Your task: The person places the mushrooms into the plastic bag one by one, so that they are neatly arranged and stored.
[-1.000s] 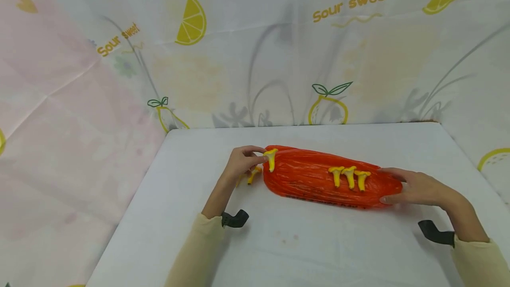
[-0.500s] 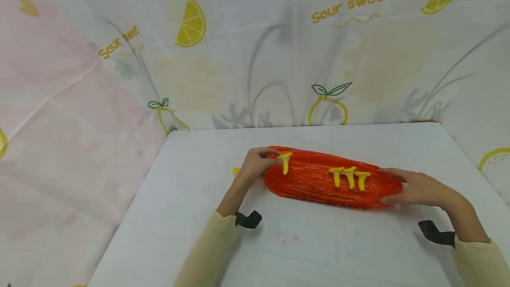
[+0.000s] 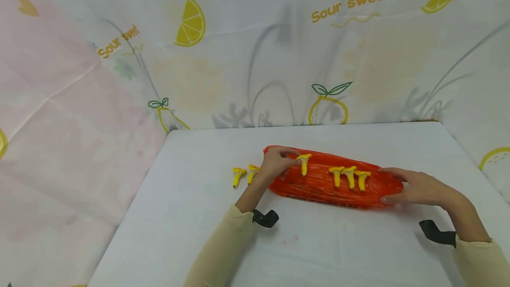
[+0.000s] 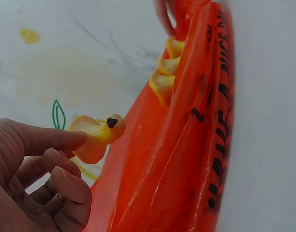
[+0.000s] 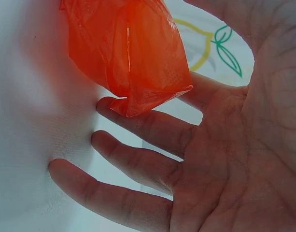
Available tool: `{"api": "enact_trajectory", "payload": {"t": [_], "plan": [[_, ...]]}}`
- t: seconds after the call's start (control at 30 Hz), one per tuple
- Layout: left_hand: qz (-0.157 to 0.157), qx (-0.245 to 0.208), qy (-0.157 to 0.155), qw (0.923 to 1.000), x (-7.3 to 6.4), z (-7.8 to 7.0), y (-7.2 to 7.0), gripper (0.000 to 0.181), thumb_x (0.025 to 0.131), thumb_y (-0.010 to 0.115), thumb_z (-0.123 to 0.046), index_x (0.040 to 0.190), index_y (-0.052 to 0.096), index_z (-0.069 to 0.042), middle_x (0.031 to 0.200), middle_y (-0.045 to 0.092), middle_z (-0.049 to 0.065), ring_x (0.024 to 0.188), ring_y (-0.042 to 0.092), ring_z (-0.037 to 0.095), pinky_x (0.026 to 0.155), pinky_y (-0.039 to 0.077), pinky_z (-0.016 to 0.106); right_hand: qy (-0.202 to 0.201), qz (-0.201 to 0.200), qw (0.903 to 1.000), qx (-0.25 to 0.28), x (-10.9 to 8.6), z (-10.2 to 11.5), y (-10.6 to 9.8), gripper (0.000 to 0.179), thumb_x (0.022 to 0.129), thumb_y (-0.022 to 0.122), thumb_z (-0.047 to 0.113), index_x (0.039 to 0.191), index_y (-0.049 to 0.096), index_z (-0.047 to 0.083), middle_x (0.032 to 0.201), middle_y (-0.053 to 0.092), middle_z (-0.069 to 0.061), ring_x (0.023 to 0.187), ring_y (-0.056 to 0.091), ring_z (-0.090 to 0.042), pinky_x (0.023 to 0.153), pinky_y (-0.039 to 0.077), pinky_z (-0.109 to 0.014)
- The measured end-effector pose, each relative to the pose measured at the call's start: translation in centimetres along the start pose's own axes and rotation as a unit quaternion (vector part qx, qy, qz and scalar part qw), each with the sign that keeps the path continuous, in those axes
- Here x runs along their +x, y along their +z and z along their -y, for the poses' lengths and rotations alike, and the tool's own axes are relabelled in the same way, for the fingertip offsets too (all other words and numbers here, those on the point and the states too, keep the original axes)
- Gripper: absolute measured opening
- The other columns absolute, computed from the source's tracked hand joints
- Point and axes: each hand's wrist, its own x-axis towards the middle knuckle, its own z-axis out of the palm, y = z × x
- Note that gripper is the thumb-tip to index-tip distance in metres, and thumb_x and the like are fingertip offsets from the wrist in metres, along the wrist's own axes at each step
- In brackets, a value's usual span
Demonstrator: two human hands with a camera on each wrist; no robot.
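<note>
In the head view my left hand [image 3: 279,162] pinches a yellow trumpet-shaped mushroom, a chanterelle [image 3: 304,165], above the left part of a red plastic bag [image 3: 314,189]. The left wrist view shows the chanterelle [image 4: 92,140] between thumb and forefinger, its dark stem end towards the camera. Three more chanterelles [image 3: 349,177] sit side by side on the bag's right half. My right hand [image 3: 422,188] is at the bag's right end, thumb and forefinger on either side. In the right wrist view its fingers [image 5: 138,162] are spread and fairly straight beside the bag's folded end [image 5: 133,72].
Two chanterelles [image 3: 239,177] lie on the white table [image 3: 191,216] left of the bag, one partly behind the left forearm. A patterned cloth [image 3: 239,56] with lemon prints hangs behind the table. Black mounts [image 3: 266,219] are strapped to both wrists.
My left hand has moved right along the bag with the pinched chanterelle, uncovering the two on the table. The right hand, bag and three chanterelles on it have stayed put.
</note>
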Motion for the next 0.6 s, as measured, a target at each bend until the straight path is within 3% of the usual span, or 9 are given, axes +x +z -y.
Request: {"api": "enact_trajectory", "payload": {"t": [0.27,0.6], "plan": [[0.010,0.013,-0.022,0.9996,0.6,0.0,1.8,0.019,0.087,0.076,-0.014,0.105,0.075,-0.009,0.054,0.043,0.002,0.038,0.040,0.015,0.041,0.039,0.021,-0.002,0.003,1.0000,0.003,0.1,0.0,0.1,0.084,0.079,0.076,0.049,0.140,0.047,0.000,0.133,0.046,-0.036,0.114,0.046,-0.051,0.081,0.048,-0.066],[0.013,0.016,-0.016,0.9997,1.4,0.5,3.8,0.017,0.086,0.076,-0.013,0.102,0.076,-0.008,0.051,0.042,0.002,0.037,0.039,0.016,0.040,0.040,0.021,-0.001,-0.002,1.0000,0.000,0.1,-0.2,0.1,0.084,0.079,0.075,0.050,0.140,0.047,0.000,0.132,0.047,-0.036,0.113,0.047,-0.050,0.080,0.048,-0.065]]}}
